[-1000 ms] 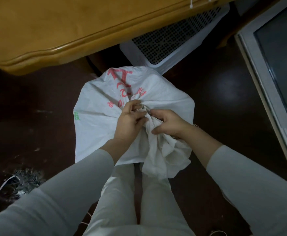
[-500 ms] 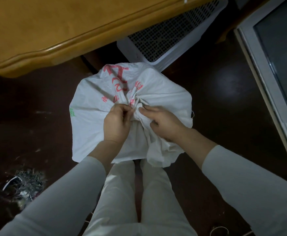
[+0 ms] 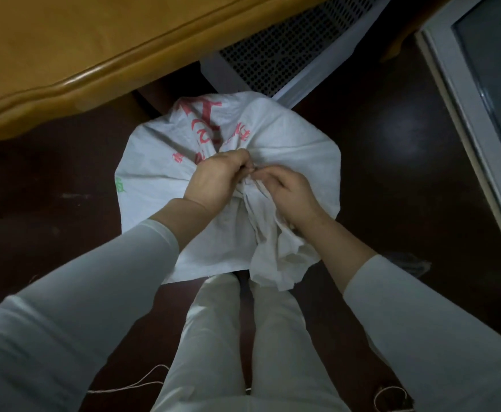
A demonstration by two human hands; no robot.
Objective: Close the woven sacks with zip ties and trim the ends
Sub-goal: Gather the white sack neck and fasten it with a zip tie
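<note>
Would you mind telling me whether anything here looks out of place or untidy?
Only loose bits on the dark floor: a pale string trails beside the person's left leg, and another curl of cord lies by the right. The sack itself looks intact, its neck bunched between the left hand and right hand.

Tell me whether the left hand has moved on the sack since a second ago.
Yes. The left hand has shifted up the woven sack, closer to the red lettering it sat below earlier, and now meets the right hand at the gathered neck.
</note>
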